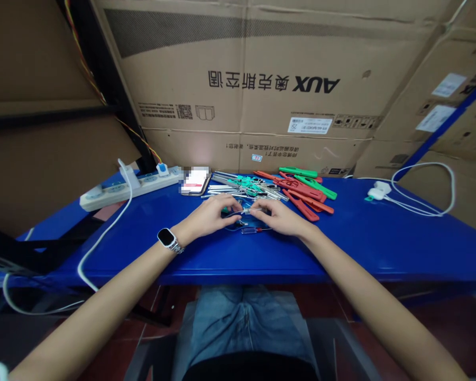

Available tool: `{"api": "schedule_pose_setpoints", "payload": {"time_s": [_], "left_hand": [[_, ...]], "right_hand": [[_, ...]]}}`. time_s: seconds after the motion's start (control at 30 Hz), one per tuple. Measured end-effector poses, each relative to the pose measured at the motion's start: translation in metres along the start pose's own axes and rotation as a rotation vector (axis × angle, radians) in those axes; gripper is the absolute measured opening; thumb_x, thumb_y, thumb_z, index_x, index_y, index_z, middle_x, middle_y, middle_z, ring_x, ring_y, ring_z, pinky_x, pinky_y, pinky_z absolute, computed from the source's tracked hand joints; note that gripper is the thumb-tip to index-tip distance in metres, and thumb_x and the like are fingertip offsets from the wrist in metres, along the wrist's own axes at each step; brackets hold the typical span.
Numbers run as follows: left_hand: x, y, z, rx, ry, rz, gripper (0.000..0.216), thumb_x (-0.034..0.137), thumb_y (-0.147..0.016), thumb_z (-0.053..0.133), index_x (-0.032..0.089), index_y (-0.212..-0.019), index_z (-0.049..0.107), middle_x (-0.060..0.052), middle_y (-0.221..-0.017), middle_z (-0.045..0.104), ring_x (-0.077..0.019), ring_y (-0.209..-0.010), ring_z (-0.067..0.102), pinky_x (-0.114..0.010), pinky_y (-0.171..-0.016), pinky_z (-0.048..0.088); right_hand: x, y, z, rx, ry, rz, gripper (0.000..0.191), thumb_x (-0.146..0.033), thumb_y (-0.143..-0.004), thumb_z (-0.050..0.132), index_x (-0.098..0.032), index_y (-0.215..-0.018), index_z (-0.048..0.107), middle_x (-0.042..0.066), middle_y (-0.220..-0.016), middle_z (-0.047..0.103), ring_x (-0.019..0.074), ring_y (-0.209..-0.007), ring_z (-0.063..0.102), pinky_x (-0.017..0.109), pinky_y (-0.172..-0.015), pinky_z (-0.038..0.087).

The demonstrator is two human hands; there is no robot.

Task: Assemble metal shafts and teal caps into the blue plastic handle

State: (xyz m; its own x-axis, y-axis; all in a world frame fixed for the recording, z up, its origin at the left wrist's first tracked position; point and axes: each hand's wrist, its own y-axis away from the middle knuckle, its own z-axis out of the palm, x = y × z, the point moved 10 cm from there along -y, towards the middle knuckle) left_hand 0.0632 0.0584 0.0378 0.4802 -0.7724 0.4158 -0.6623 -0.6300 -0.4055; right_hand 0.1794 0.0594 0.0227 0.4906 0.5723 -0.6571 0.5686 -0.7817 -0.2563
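Observation:
Close together above the blue table [238,264], my two hands work on a small pale, silvery piece [246,211]; its kind is too small to tell. My left hand [215,214] is closed in a pinch at its left side, where a thin pale wire loops beneath the fingers. At its other end, the thumb and fingers of my right hand [277,215] pinch it. Just below lies a small screwdriver [251,230] with a red and blue handle. A bit of green shows behind my left fingers, mostly hidden.
Behind my hands lies a pile of metal rods with green parts [249,185]. Red and green plastic pieces [305,193] are heaped to its right. A phone [195,181], a power strip [130,188] and a white charger with cable [378,190] lie around. Cardboard [238,106] stands behind.

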Motion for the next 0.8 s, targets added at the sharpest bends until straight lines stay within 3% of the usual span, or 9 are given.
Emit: {"api": "schedule_pose_setpoints", "payload": {"time_s": [0.13,0.23,0.43,0.6,0.8], "left_hand": [[-0.002,0.002,0.007,-0.039,-0.029,-0.012,0.018,0.036,-0.091,0.061,0.02,-0.097,0.066,-0.005,-0.097,0.067,-0.0199,-0.094,0.062,-0.034,-0.085,0.049],[-0.001,0.004,0.013,-0.07,-0.065,-0.017,0.024,0.041,-0.089,0.063,0.02,-0.102,0.066,-0.006,-0.104,0.066,-0.0228,-0.102,0.06,-0.037,-0.091,0.048],[0.0,0.007,0.022,-0.121,-0.122,-0.037,0.028,0.043,-0.092,0.06,0.02,-0.108,0.065,-0.007,-0.111,0.068,-0.0241,-0.105,0.061,-0.039,-0.094,0.046],[0.0,0.007,0.023,-0.119,-0.1,-0.025,0.025,0.039,-0.093,0.059,0.02,-0.107,0.065,-0.007,-0.11,0.068,-0.0236,-0.103,0.062,-0.038,-0.091,0.047],[0.0,0.008,0.025,-0.132,-0.143,-0.012,0.024,0.037,-0.096,0.053,0.02,-0.108,0.065,-0.007,-0.108,0.068,-0.0229,-0.101,0.062,-0.038,-0.09,0.047]], "right_hand": [[-0.006,0.01,-0.006,0.031,0.395,-0.08,0.034,-0.043,-0.101,0.046,-0.019,-0.098,0.07,0.006,-0.09,0.065,0.0207,-0.089,0.056,0.037,-0.087,0.033],[-0.007,0.016,-0.008,0.037,0.57,-0.101,0.037,-0.044,-0.101,0.044,-0.023,-0.11,0.072,0.008,-0.095,0.062,0.0224,-0.093,0.053,0.04,-0.089,0.029],[-0.002,0.019,-0.003,0.007,0.596,-0.098,0.034,-0.041,-0.101,0.045,-0.023,-0.107,0.074,0.008,-0.094,0.059,0.0229,-0.094,0.053,0.039,-0.086,0.03],[-0.004,0.023,-0.001,0.037,0.554,-0.125,0.03,-0.039,-0.099,0.05,-0.022,-0.117,0.068,0.009,-0.101,0.064,0.0238,-0.099,0.056,0.04,-0.09,0.031],[-0.009,0.023,0.002,0.017,0.558,-0.169,0.023,-0.03,-0.098,0.054,-0.02,-0.109,0.071,0.009,-0.1,0.067,0.0233,-0.099,0.058,0.039,-0.088,0.031]]}}
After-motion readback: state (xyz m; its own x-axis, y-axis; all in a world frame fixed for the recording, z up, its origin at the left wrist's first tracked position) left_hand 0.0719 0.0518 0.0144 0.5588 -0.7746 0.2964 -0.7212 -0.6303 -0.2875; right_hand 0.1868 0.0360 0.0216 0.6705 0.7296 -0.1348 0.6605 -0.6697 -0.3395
